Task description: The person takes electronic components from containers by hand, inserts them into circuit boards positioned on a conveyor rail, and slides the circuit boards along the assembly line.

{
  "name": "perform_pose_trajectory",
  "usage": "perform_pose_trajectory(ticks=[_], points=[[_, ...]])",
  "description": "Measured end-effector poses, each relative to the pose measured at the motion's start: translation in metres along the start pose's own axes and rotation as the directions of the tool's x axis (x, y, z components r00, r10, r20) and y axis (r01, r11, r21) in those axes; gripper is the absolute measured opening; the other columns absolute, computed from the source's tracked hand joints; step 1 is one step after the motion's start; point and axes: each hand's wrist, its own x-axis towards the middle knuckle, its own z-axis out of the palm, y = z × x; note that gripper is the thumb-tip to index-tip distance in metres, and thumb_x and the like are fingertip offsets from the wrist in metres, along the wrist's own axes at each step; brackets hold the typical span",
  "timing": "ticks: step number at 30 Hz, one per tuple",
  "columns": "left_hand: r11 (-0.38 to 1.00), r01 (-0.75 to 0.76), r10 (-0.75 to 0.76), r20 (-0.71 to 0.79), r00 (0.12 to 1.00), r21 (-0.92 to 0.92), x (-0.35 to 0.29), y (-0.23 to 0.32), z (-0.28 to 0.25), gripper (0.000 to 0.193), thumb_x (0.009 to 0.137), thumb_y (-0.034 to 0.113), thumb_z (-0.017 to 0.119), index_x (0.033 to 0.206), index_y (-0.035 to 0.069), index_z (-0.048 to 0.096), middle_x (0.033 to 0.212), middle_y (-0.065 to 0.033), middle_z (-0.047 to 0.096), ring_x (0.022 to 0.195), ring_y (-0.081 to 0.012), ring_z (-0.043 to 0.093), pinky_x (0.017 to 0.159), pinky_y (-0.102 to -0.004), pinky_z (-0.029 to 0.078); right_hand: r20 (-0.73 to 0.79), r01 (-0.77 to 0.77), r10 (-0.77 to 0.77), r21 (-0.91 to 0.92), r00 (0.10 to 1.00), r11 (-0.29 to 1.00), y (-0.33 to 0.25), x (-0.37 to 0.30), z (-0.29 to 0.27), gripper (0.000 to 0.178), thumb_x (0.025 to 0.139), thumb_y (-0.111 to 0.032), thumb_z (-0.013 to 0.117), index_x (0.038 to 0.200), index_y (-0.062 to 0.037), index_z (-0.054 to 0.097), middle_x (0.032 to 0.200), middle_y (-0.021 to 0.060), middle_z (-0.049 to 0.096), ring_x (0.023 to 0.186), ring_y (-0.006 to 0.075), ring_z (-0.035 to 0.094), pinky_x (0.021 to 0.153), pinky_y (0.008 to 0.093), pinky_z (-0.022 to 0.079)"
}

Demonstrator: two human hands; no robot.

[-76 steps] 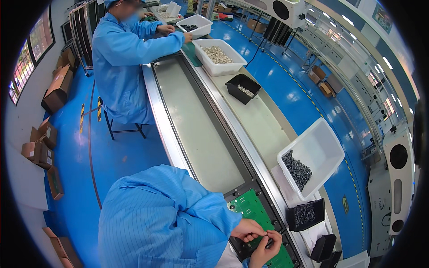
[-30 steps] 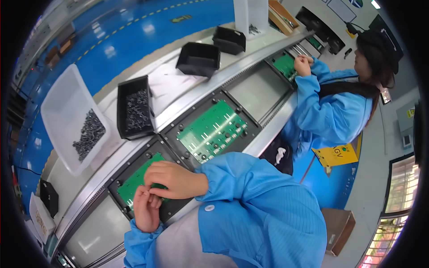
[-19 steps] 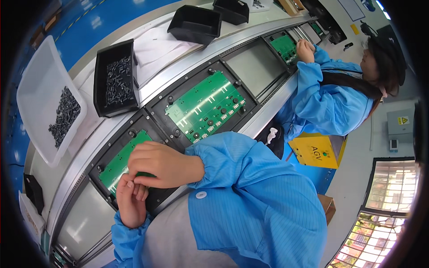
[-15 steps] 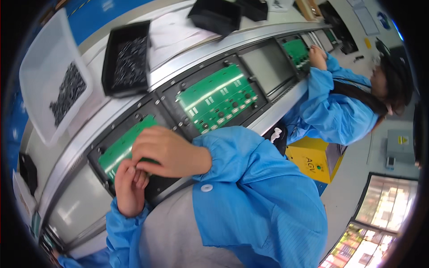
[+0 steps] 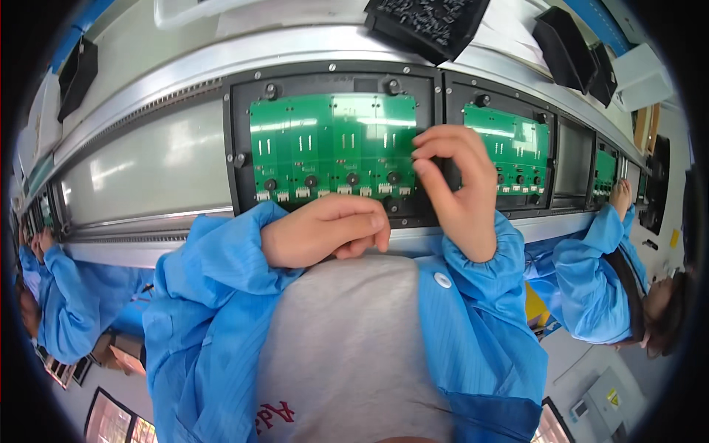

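A green circuit board (image 5: 334,148) with white connectors and round black parts along its near side lies in a black carrier frame (image 5: 238,177) in front of me. My right hand (image 5: 469,184) is over the carrier's right side. Its thumb and fingertips are bent together in a pinch at the board's right edge; anything between them is too small to make out. My left hand (image 5: 325,230) hovers at the near edge of the board, with its fingers curled inward. Whatever those fingers may hold is hidden.
A second green board (image 5: 509,148) sits in a carrier to the right along the metal rail (image 5: 310,50). Beyond the rail stand a black bin of small dark parts (image 5: 432,22) and another black bin (image 5: 565,46). Co-workers in blue sleeves (image 5: 598,236) (image 5: 81,295) work on both sides.
My view has swung, so the board now lies squarely ahead. My hands, together over the board before, have come apart: the right to the board's right edge, the left to its near edge.
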Motion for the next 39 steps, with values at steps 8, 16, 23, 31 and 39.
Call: perform_pose_trajectory(ticks=[8,16,23,31,39], points=[[0.996,0.021,-0.025,0.053,0.998,0.084,-0.003,-0.002,-0.007,0.021,0.094,0.014,0.043,0.084,0.005,0.060,0.063,0.0005,0.047,0.054,-0.0065,0.036,0.051,-0.0187,0.030,0.058,0.049,-0.030,-0.363,0.998,0.931,0.007,-0.009,0.017,0.010,0.072,-0.002,0.064,0.080,-0.0063,0.060,0.104,0.0046,0.058,0.096,0.0227,0.051,0.096,0.0379,0.031],[0.993,0.021,-0.032,0.094,0.995,0.113,-0.008,-0.001,-0.008,0.019,0.094,0.009,0.044,0.084,0.004,0.059,0.065,0.0005,0.048,0.056,-0.0067,0.037,0.053,-0.0186,0.031,0.152,0.053,0.014,-0.429,0.988,0.902,0.003,-0.007,0.023,0.009,0.073,-0.006,0.064,0.080,-0.0084,0.061,0.104,0.0024,0.058,0.098,0.0213,0.051,0.103,0.0455,0.021],[0.990,0.019,-0.029,0.074,0.997,0.141,-0.012,0.001,-0.008,0.018,0.092,0.008,0.044,0.083,0.006,0.059,0.065,0.0010,0.049,0.056,-0.0066,0.038,0.052,-0.0194,0.032,0.164,0.056,0.038,-0.531,0.986,0.846,-0.005,0.001,0.024,0.008,0.073,-0.007,0.064,0.080,-0.0089,0.061,0.101,0.0010,0.057,0.095,0.0208,0.051,0.103,0.0477,0.023],[0.979,-0.019,0.006,0.066,0.998,0.205,-0.015,-0.004,-0.008,0.017,0.090,0.008,0.044,0.082,0.007,0.059,0.066,0.0011,0.050,0.057,-0.0067,0.039,0.052,-0.0193,0.032,0.229,0.110,0.040,-0.608,0.973,0.787,-0.014,0.008,0.024,0.009,0.072,-0.006,0.064,0.080,-0.0088,0.060,0.096,0.0004,0.056,0.091,0.0219,0.051,0.102,0.0505,0.024],[0.985,-0.049,0.043,0.044,0.998,0.167,-0.017,-0.004,-0.009,0.016,0.089,0.008,0.045,0.081,0.007,0.059,0.065,0.0012,0.050,0.057,-0.0067,0.039,0.052,-0.0196,0.032,0.244,0.109,0.061,-0.626,0.968,0.773,-0.018,0.010,0.025,0.008,0.073,-0.006,0.063,0.079,-0.0086,0.059,0.093,0.0008,0.056,0.090,0.0223,0.051,0.103,0.0518,0.025]])
